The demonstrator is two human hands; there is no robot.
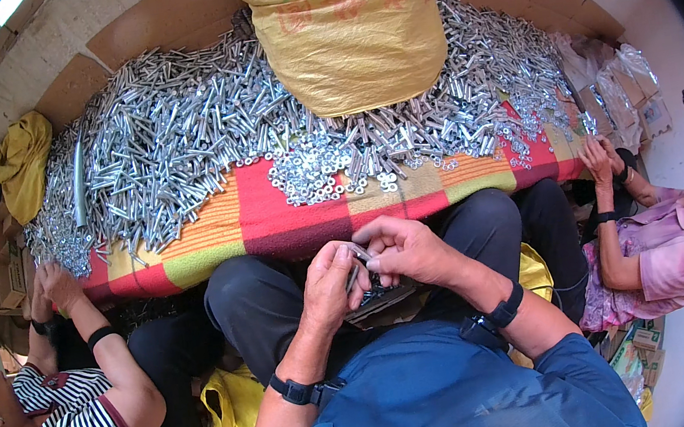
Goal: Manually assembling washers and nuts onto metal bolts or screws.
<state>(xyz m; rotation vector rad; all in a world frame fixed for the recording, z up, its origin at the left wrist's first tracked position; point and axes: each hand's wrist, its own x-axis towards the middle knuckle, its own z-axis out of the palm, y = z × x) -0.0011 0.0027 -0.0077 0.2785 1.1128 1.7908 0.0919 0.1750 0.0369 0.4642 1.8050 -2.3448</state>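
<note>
My left hand (330,288) and my right hand (416,249) meet above my lap, at the near edge of the table. Both are closed, with fingertips touching, around a slim silver metal bolt (354,276). The fingers cover much of it, so its ends are hard to make out. Just beyond lies a patch of washers and nuts (315,169) on a checked blanket (272,210). Behind that spreads a large heap of metal bolts and sleeves (183,118).
A big yellow woven sack (354,39) stands on the heap. At the left, a person in stripes (83,412) handles small parts; another in pink (667,257) works at the right. A metal rod (80,183) lies left. Yellow bags (234,413) surround my legs.
</note>
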